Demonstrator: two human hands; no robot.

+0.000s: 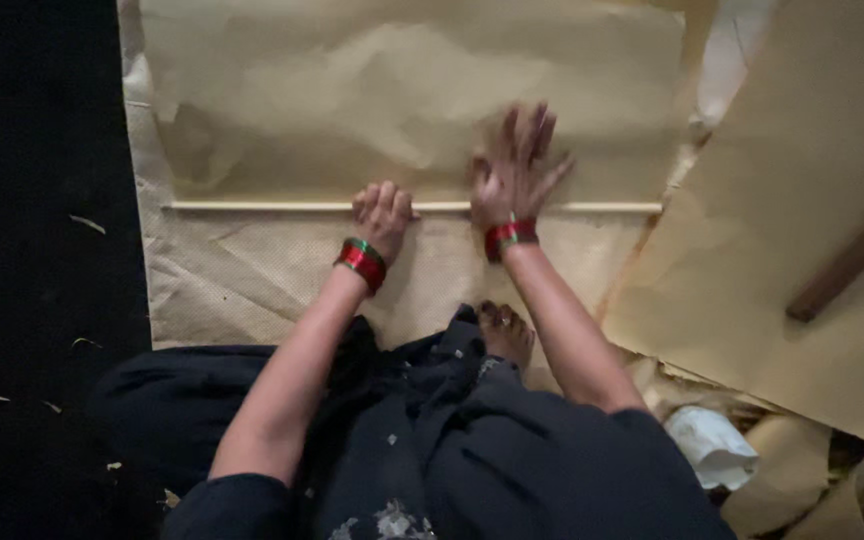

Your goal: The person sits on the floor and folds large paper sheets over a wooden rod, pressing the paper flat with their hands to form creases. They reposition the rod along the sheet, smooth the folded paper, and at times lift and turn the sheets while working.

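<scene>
Thin pale stick, lying crosswise on tan paper sheets spread over the floor, near the sheets' front edge; left hand curled shut over its middle, right hand beside it, fingers spread flat and blurred on the paper, holding nothing. Woven mat beneath; dark wooden bar at right. Risk, judged: the pressing palm may crease or tear the thin paper, or the stick roll askew.

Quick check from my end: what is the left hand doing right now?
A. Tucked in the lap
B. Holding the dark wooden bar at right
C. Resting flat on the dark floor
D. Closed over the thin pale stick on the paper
D: the left hand is curled over the thin pale stick lying across the tan paper, while the right hand spreads open beside it.
</scene>
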